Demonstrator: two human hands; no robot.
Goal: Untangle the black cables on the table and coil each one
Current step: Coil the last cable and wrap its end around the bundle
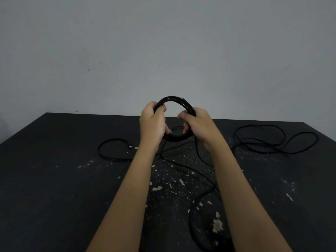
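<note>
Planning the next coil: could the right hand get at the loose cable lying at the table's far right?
Probably not yet: the right hand is gripping the coil, though nothing blocks the loose cable.

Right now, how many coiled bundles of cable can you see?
1: the coil held above the table by the left hand and right hand. The loose cable lies uncoiled at right.

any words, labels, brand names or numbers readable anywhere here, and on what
None: no readable text in this view.
The coil held in both hands, the loose cables and the table carry no visible print.
The connector end is too small to show any marking.
</note>
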